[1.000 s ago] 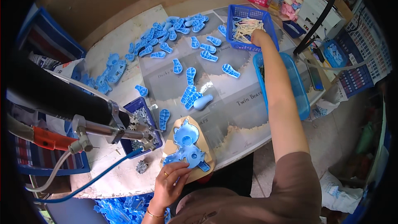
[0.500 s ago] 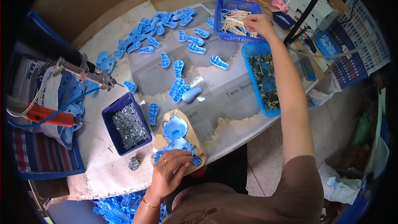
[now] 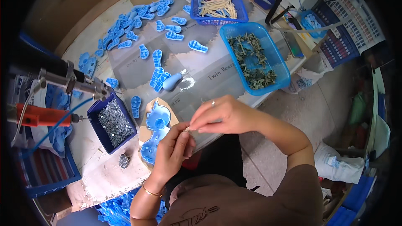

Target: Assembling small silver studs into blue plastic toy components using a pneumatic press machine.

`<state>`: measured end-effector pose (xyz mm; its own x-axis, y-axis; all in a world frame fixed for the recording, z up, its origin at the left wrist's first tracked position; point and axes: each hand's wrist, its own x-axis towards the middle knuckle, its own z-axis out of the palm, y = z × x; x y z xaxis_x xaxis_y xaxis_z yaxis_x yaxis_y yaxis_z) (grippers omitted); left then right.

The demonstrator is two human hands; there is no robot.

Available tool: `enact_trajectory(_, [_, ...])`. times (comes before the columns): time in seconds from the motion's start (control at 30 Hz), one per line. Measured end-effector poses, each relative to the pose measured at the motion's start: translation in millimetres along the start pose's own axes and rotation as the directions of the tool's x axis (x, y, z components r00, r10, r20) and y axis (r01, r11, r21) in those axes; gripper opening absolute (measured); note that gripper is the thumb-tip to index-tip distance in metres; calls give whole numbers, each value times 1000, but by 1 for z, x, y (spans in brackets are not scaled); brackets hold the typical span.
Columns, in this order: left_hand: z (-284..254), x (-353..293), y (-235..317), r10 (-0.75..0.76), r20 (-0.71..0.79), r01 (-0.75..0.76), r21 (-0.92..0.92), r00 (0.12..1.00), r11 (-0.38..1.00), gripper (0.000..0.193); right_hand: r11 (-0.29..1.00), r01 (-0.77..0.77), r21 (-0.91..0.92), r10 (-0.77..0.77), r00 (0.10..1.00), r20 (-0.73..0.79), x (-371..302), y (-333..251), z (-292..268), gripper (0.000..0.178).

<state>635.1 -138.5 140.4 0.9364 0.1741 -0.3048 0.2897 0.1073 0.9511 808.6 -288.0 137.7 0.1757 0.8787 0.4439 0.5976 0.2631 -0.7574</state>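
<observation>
My left hand (image 3: 173,145) is closed, with a small pale piece (image 3: 187,129) showing at its thumb and fingertip. Against it, the fingertips of my right hand (image 3: 224,115) are pinched together; whatever they hold is hidden. Both hands meet at the right side of a wooden block (image 3: 171,110). On that block rests a hollow blue plastic figure half (image 3: 158,117) with a rounded head, its inside facing up. My left hand covers the figure's right lower part.
A dark blue bin of small metal screws (image 3: 113,123) stands left of the block, near a hanging orange screwdriver (image 3: 42,115). Blue limb-shaped parts (image 3: 157,77) are spread beyond. A blue basket of cream sticks (image 3: 197,14) and a blue tub of greenish pieces (image 3: 281,65) stand farther right.
My right hand has left the basket of cream sticks and come back to my left hand. My left hand has lifted off the blue figure and turned toward it. The view has shifted.
</observation>
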Motion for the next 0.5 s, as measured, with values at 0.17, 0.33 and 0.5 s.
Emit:
enact_trajectory(0.17, [-7, -10, -11, 87, -73, -83, 53, 994, 995, 23, 751, -594, -290, 469, 788, -398, -47, 44, -100, 19])
enact_trajectory(0.33, [-4, -14, -10, 89, -68, -89, -3, 994, 996, 23, 561, -638, -527, 532, 766, -362, -79, 79, -126, 17])
enact_trajectory(0.5, [-6, -16, -17, 131, -89, -126, 60, 987, 990, 22, 566, -569, -597, 495, 813, -306, -82, 80, -131, 9])
